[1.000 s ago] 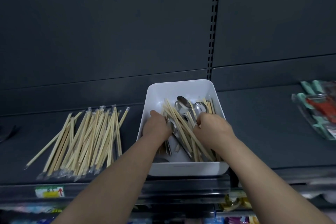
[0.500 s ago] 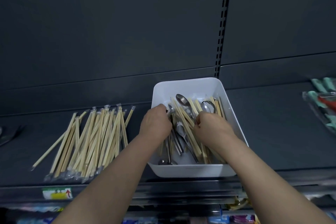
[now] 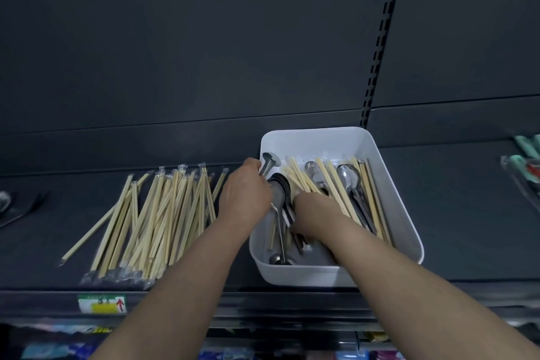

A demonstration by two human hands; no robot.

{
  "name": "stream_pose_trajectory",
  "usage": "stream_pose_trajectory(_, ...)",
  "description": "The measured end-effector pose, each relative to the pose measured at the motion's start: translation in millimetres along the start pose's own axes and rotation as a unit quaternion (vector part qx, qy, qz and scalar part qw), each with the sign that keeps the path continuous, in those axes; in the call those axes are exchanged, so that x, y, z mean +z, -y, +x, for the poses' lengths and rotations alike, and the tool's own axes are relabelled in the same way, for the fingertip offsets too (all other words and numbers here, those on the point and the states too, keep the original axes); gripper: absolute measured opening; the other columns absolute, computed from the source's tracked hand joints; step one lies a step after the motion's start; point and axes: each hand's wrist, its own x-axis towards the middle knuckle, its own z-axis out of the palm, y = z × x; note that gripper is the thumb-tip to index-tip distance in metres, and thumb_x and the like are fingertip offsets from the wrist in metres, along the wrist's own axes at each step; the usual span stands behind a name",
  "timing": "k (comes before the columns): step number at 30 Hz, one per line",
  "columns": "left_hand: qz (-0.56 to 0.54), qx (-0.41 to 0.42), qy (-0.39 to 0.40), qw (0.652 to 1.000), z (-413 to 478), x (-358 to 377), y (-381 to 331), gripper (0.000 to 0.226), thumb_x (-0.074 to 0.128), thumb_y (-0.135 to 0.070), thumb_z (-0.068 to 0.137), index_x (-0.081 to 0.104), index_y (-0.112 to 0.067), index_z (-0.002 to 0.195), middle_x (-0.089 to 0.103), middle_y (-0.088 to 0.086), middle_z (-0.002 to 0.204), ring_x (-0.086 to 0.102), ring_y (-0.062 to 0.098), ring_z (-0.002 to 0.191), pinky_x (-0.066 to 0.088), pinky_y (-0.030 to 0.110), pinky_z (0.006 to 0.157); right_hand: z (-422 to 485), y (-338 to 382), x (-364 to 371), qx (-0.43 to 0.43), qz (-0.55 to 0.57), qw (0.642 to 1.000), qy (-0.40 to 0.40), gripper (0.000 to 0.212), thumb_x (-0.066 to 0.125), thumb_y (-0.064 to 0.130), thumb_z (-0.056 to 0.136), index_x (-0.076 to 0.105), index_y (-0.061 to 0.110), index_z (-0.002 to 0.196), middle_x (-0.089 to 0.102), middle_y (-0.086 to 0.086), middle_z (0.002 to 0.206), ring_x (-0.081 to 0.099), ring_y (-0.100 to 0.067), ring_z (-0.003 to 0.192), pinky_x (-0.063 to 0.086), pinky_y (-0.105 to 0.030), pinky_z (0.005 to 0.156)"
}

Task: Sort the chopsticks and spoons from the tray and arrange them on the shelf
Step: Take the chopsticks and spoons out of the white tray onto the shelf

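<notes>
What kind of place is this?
Probably a shop: a dark shelf with a slotted upright behind it, a price label on its front edge, and packaged goods below.

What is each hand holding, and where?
Left hand grips a metal spoon near its handle end. Right hand is in the tray; its hold cannot be told.

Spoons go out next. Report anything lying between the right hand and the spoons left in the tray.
Chopsticks lie slanted across the spoons in the right half of the tray, just past the right hand, covering their handles. The left hand grips a spoon handle, unobstructed.
</notes>
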Motion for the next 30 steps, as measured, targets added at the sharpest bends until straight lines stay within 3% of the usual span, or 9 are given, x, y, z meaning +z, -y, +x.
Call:
stream_pose_trajectory(4, 0.012, 0.015, 0.016, 1.000, -2.4, -0.5, 1.2, 0.038, 0.042, -0.013, 0.097, 0.050, -0.015, 0.134, 0.063, 0.008, 0.123, 0.059, 0.027, 0.108, 0.048, 0.035, 0.081, -2.6, -10.0, -10.6, 0.026, 0.106, 0.994, -0.007, 0.016, 0.057, 0.014, 0.081, 0.051, 0.018, 0.067, 0.062, 0.001, 0.081, 0.059, -0.020, 0.070, 0.044, -0.026, 0.056)
stream_pose_trajectory(6, 0.017, 0.031, 0.020, 0.999, -2.7, -0.2, -1.9, 0.037, 0.042, -0.015, 0.098, 0.050, -0.015, 0.134, 0.063, 0.007, 0.124, 0.059, 0.026, 0.109, 0.048, 0.034, 0.081, -9.6, -18.6, -22.2, 0.049, 0.140, 0.988, -0.041, 0.003, 0.058, 0.019, 0.082, 0.061, 0.018, 0.082, 0.063, 0.002, 0.083, 0.061, -0.018, 0.075, 0.049, -0.026, 0.061)
stream_pose_trajectory(8, 0.023, 0.045, 0.018, 0.999, -3.2, 1.4, -7.5, 0.034, 0.041, -0.016, 0.098, 0.052, -0.015, 0.130, 0.065, 0.006, 0.117, 0.061, 0.025, 0.103, 0.044, 0.031, 0.073, -17.4, -28.9, -31.5, 0.067, 0.141, 0.986, -0.064, 0.013, 0.057, 0.018, 0.082, 0.064, 0.019, 0.093, 0.063, 0.000, 0.088, 0.061, -0.020, 0.082, 0.049, -0.026, 0.067)
stream_pose_trajectory(13, 0.041, 0.054, 0.043, 0.997, -2.0, 11.9, -23.3, 0.021, 0.046, -0.021, 0.097, 0.056, -0.009, 0.111, 0.064, 0.008, 0.098, 0.057, 0.025, 0.083, 0.049, 0.037, 0.069, -32.1, -49.1, -36.1, 0.098, 0.114, 0.984, -0.092, 0.019, 0.058, 0.019, 0.084, 0.065, 0.017, 0.100, 0.064, -0.003, 0.097, 0.058, -0.023, 0.087, 0.046, -0.026, 0.070)
stream_pose_trajectory(17, 0.116, 0.036, 0.130, 0.984, -0.1, 23.8, -24.1, 0.013, 0.047, -0.018, 0.095, 0.052, -0.009, 0.088, 0.061, 0.012, 0.095, 0.049, 0.026, 0.077, 0.038, 0.031, 0.063, -38.9, -56.9, -32.3, 0.105, 0.108, 0.985, -0.079, 0.021, 0.058, 0.020, 0.083, 0.065, 0.014, 0.102, 0.064, -0.003, 0.097, 0.059, -0.023, 0.087, 0.048, -0.028, 0.071)
stream_pose_trajectory(21, 0.160, 0.021, 0.164, 0.973, -5.1, 30.4, -28.4, 0.021, 0.044, -0.003, 0.091, 0.054, -0.006, 0.109, 0.061, 0.015, 0.110, 0.054, 0.028, 0.087, 0.041, 0.033, 0.067, -43.0, -60.7, -30.9, 0.104, 0.105, 0.984, -0.095, 0.020, 0.056, 0.018, 0.084, 0.065, 0.014, 0.101, 0.065, -0.004, 0.101, 0.059, -0.024, 0.090, 0.045, -0.026, 0.070)
stream_pose_trajectory(24, 0.175, 0.024, 0.180, 0.968, -8.5, 34.4, -35.1, 0.020, 0.044, -0.002, 0.093, 0.051, -0.004, 0.111, 0.059, 0.016, 0.115, 0.059, 0.032, 0.104, 0.041, 0.032, 0.070, -44.4, -61.8, -31.3, 0.098, 0.104, 0.983, -0.112, 0.016, 0.056, 0.019, 0.085, 0.067, 0.015, 0.096, 0.066, -0.004, 0.098, 0.057, -0.024, 0.086, 0.042, -0.025, 0.069)
stream_pose_trajectory(28, 0.059, 0.009, 0.105, 0.993, -3.0, 35.5, -31.5, 0.011, 0.041, -0.014, 0.098, 0.050, -0.008, 0.093, 0.062, 0.016, 0.105, 0.055, 0.030, 0.085, 0.038, 0.031, 0.065, -49.4, -60.8, -31.7, 0.083, 0.116, 0.982, -0.128, 0.017, 0.056, 0.022, 0.086, 0.063, 0.016, 0.100, 0.065, -0.003, 0.099, 0.058, -0.023, 0.088, 0.044, -0.028, 0.069)
stream_pose_trajectory(30, -0.034, -0.019, 0.055, 0.998, 3.4, 30.6, -25.7, 0.020, 0.039, -0.021, 0.098, 0.049, -0.006, 0.088, 0.064, 0.015, 0.094, 0.058, 0.029, 0.078, 0.048, 0.036, 0.066, -49.7, -55.5, -33.5, 0.065, 0.119, 0.982, -0.128, 0.018, 0.056, 0.023, 0.087, 0.062, 0.017, 0.102, 0.065, -0.002, 0.100, 0.058, -0.022, 0.089, 0.045, -0.029, 0.069)
